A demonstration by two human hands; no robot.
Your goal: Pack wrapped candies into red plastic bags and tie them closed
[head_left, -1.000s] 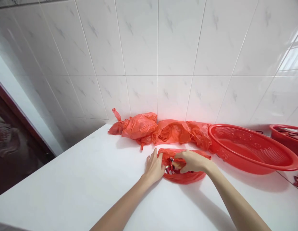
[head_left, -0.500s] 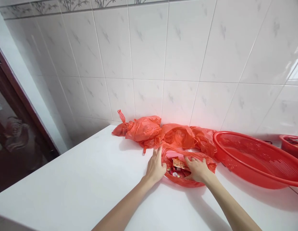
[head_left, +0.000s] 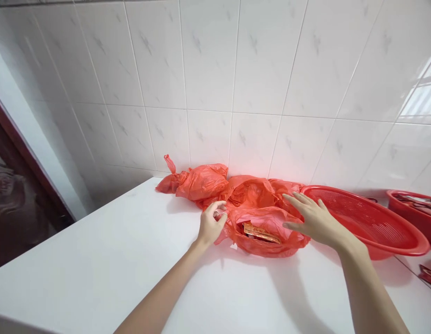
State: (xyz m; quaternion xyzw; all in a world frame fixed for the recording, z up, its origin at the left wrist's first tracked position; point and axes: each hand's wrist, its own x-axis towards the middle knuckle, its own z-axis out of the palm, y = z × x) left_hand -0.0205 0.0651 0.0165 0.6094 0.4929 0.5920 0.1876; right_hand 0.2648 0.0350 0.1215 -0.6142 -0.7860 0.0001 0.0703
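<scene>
In the head view, an open red plastic bag (head_left: 271,250) sits on the white tabletop with its mouth gaping toward me. Inside lie gold-and-orange packets (head_left: 260,233); anything beneath them is mostly hidden. My left hand (head_left: 211,226) is at the bag's left edge, thumb and forefinger curled together on what looks like the rim of the plastic. Over the bag's right side hovers my right hand (head_left: 318,220), fingers spread and holding nothing. Behind the bag, more red plastic bags (head_left: 205,182) lie crumpled in a row along the wall, one knotted at its left end.
A large red perforated basket (head_left: 371,227) stands right of the bag, near my right forearm. Farther right is a smaller red basket (head_left: 410,206) with packets inside. A dark red packet (head_left: 428,274) lies at the right edge. White tiled wall (head_left: 208,69) bounds the back.
My right hand has come out of the bag's mouth and lifted up to the right. My left hand has shifted slightly left, its fingers now curled. The view has turned slightly right.
</scene>
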